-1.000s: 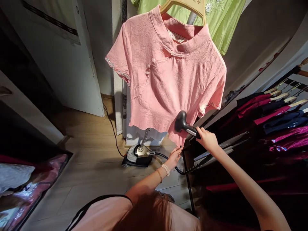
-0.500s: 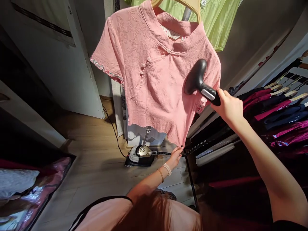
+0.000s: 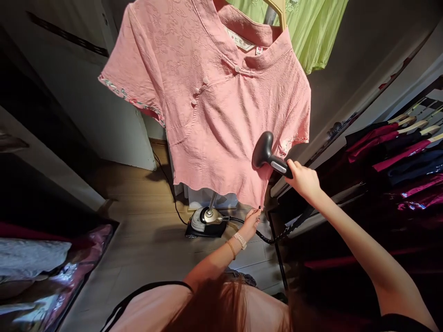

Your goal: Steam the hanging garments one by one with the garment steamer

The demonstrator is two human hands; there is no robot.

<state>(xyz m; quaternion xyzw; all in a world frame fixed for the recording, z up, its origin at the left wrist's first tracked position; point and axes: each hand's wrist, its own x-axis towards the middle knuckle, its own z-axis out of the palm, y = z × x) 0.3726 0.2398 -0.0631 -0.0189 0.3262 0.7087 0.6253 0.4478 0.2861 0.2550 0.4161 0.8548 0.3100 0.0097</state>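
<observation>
A pink short-sleeved blouse (image 3: 214,133) with a stand collar and knotted buttons hangs from a wooden hanger (image 3: 279,10). My right hand (image 3: 304,180) is wrapped round the handle of a black garment steamer head (image 3: 263,151). The head lies against the lower side of the blouse, below the sleeve. My left hand (image 3: 252,222) pinches the blouse's bottom hem at its corner and holds it taut. Below, the steamer base (image 3: 204,219) stands on the floor, with a black hose (image 3: 268,240) running off to the right.
Behind the blouse hangs a light green garment (image 3: 316,41). At the right is a rack of dark and magenta clothes (image 3: 398,157) on wooden hangers. A white door (image 3: 104,115) stands at the left, and a power cord (image 3: 166,177) trails across the wooden floor (image 3: 138,258).
My right hand has brought the steamer head down and left, from the chest to near the hem. The blouse has swung left and its sleeve shows more. My left hand still grips the hem.
</observation>
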